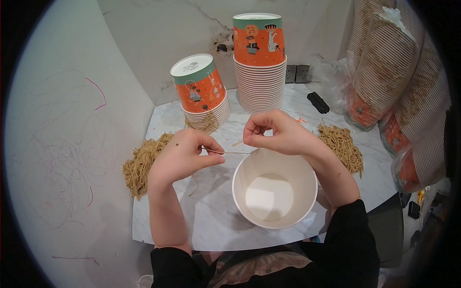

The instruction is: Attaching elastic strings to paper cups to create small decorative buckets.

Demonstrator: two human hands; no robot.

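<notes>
A thin tan string [235, 152] runs from my left hand [180, 156] to the far rim of a large white paper bucket [305, 185]. My left thumb and forefinger pinch it, left of the bucket. My right hand [281, 133] is closed in a pinch just above that rim, and a short string end pokes out to the left of its fingertips. The bucket's open mouth faces up, and its inside holds nothing. How the string meets the rim is hard to make out. A loose strand hangs below my left hand.
Tan string heaps lie at left [144, 165] and right [342, 149]. Behind stand a short stack [199, 91] and a tall stack [259, 72] of upturned orange-and-green buckets. A black object [318, 102] lies back right. Bagged bucket stacks [384, 62] crowd the right side.
</notes>
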